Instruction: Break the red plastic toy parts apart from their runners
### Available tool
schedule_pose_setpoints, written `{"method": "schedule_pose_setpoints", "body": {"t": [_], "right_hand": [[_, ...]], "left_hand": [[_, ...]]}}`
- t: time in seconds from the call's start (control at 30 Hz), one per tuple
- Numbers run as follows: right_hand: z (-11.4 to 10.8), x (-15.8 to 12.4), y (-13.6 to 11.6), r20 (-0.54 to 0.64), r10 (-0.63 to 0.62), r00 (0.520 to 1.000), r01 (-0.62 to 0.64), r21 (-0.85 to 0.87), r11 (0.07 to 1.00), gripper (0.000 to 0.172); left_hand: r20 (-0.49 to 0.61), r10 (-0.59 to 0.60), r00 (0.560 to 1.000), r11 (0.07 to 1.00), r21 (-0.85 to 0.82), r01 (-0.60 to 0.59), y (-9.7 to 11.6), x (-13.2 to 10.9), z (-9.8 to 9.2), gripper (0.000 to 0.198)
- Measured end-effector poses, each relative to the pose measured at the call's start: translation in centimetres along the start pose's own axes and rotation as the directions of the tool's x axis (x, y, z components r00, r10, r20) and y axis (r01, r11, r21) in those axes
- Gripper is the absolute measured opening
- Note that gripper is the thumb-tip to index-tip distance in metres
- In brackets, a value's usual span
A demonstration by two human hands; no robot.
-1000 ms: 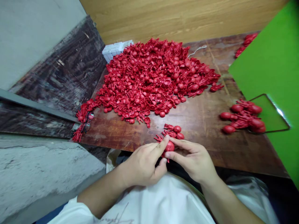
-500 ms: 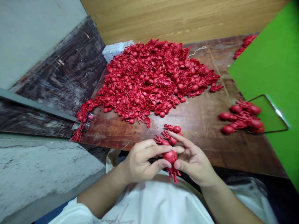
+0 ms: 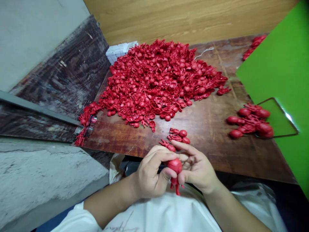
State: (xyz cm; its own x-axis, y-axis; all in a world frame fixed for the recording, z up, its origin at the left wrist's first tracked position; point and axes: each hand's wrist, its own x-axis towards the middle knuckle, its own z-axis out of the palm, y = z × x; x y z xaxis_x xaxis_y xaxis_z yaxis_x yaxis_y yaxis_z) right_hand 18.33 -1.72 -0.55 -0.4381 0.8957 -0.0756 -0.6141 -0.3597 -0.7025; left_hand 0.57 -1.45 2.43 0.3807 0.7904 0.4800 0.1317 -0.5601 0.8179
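With twelve o'clock at the far side of the desk (image 3: 205, 119), the red doll (image 3: 174, 165) is at six, held in front of the white shirt (image 3: 154, 211), just off the near edge. The left hand (image 3: 151, 173) comes in from nine o'clock, its thumb and index finger pinching the doll by the head. The right hand (image 3: 199, 169) comes in from three: its thumb lies against or just beside the doll and its index finger stretches away; whether its fingers bear any grip I cannot tell.

The step in hand looks like working on or checking the head; to my mind, the next move calls for a steady left pinch while the right thumb supports or presses.

The doll is plain red, with a big, smooth, rounded head toward twelve and a small body with thin legs toward six. It seems to be hard plastic.

Beyond it, at twelve, a few finished-looking dolls (image 3: 185, 140) lie near the desk's edge, heads toward three. At two o'clock a bigger cluster (image 3: 252, 127) sits beside a wire loop (image 3: 287, 116). Farther, between eleven and twelve, rises a broad pile of red parts (image 3: 156, 80), many of them hollow half-heads.
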Motion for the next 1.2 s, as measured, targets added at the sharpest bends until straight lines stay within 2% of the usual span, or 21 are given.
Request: {"method": "schedule_pose_setpoints", "body": {"t": [0.1, 0.17, 0.27, 0.43, 0.6, 0.7, 0.8, 0.87, 0.97, 1.07, 1.13, 1.2], "right_hand": [[0.0, -0.1, -0.2, 0.005, -0.003, 1.0, 0.003, -0.016, 1.0, 0.079], [-0.2, -0.2, -0.4, 0.022, 0.002, 1.0, -0.001, -0.034, 0.999, 0.08], [-0.4, -0.5, -0.6, 0.044, 0.033, 0.999, -0.03, -0.057, 0.998, 0.086], [-0.3, -0.8, -0.6, 0.121, 0.081, 0.989, -0.078, -0.029, 0.996, 0.099], [-0.3, -0.5, -0.3, 0.157, 0.085, 0.984, -0.081, -0.031, 0.996, 0.102], [-0.9, -0.3, 0.2, 0.067, 0.0, 0.998, 0.008, -0.116, 0.993, 0.094], [-1.8, -0.2, 0.8, -0.017, -0.205, 0.979, 0.19, -0.31, 0.932, 0.079], [-2.3, -0.2, 0.9, 0.036, -0.333, 0.942, 0.311, -0.463, 0.83, 0.065], [-2.6, -0.2, 0.7, 0.143, -0.391, 0.909, 0.398, -0.57, 0.719, 0.052], [-2.2, -0.1, 0.4, 0.163, -0.344, 0.925, 0.376, -0.533, 0.758, 0.043], [-2.0, 0.1, 0.2, 0.158, -0.321, 0.934, 0.357, -0.459, 0.813, 0.038], [-1.8, 0.1, 0.2, 0.143, -0.342, 0.929, 0.37, -0.391, 0.843, 0.035]], "left_hand": [[-0.016, 0.036, 0.999, 0.999, -0.021, -0.036, 0.0, 0.2, 0.2, 0.035], [0.031, 0.044, 0.999, 0.997, -0.068, -0.042, 0.0, 0.5, -0.1, 0.036], [0.132, 0.008, 0.991, 0.987, -0.158, 0.013, -0.2, 1.0, -0.8, 0.038], [0.268, 0.014, 0.963, 0.986, -0.165, 0.032, -0.6, 1.5, -1.5, 0.064], [0.272, -0.026, 0.962, 0.995, -0.089, 0.052, -0.2, 1.3, -1.4, 0.05], [0.275, -0.038, 0.961, 0.99, -0.117, 0.073, 0.4, 1.3, -1.3, 0.043], [0.215, -0.082, 0.973, 0.993, -0.07, 0.099, 0.8, 1.3, -1.2, 0.041], [0.162, -0.105, 0.981, 0.995, 0.012, 0.104, 0.9, 1.4, -1.2, 0.043], [0.132, -0.126, 0.983, 0.985, 0.138, 0.108, 0.9, 1.2, -1.2, 0.051], [0.083, -0.12, 0.989, 0.971, 0.217, 0.1, 0.8, 0.9, -1.1, 0.058], [-0.012, -0.104, 0.995, 0.967, 0.233, 0.104, 0.8, 0.7, -1.1, 0.065], [-0.095, -0.079, 0.992, 0.969, 0.225, 0.099, 0.8, 0.7, -1.1, 0.063]]}}
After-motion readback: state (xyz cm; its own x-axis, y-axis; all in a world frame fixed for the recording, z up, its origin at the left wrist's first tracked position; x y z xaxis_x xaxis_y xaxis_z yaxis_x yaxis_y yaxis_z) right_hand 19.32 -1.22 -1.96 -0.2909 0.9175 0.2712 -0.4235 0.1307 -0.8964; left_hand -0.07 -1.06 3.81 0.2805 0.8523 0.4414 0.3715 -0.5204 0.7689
